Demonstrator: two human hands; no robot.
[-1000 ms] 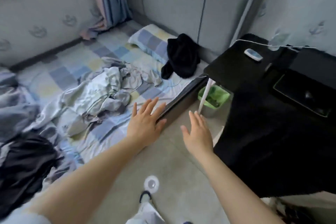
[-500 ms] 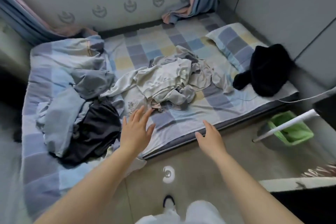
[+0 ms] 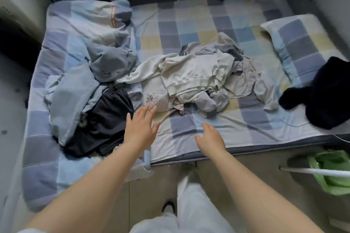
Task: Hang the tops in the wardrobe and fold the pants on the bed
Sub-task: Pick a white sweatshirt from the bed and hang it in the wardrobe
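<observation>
On the checked bed, the pale clothes heap is limp and light; your left hand and right hand, both spread and empty, should gather a thick fold at the heap's near edge.

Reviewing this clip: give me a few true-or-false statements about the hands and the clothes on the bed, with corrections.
1. Both hands are open and hold nothing. True: the left hand and right hand reach over the bed with fingers spread.
2. The pale clothes pile lies mid-bed. True.
3. The black garment sits on the floor. False: it rests on the bed by the pillow.
4. The green bin is on the bed. False: it stands on the floor.
</observation>
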